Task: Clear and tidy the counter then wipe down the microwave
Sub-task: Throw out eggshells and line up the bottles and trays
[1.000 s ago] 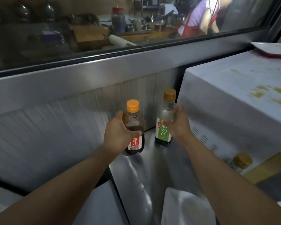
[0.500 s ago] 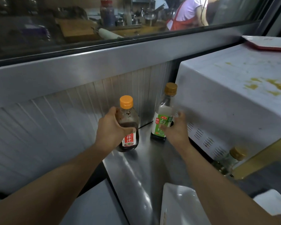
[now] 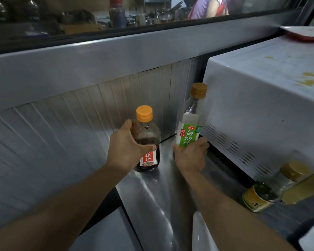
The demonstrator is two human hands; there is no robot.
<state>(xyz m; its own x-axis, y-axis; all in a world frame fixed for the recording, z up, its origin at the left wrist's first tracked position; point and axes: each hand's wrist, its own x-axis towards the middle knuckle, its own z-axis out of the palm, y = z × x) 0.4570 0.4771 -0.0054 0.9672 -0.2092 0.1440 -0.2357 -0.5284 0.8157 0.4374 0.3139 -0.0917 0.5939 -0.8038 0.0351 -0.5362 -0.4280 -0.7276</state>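
Now the left hand (image 3: pixel 124 150) holds the dark sauce bottle (image 3: pixel 146 142) and the right hand (image 3: pixel 190 156) holds the clear bottle with green label (image 3: pixel 189 127) near its base. Both bottles are at the back edge of the worktop (image 3: pixel 152 196), just beside the stained microwave (image 3: pixel 261 109).

A commercial kitchen: a stainless-steel counter (image 3: pixel 152 205) and ribbed steel backsplash (image 3: pixel 62 127) run beneath a glass pass-through window (image 3: pixel 80 19), behind which an aproned worker (image 3: pixel 208 7) stands among cookware; sauce bottles (image 3: pixel 147 140) sit beside a stained white microwave (image 3: pixel 261 105).
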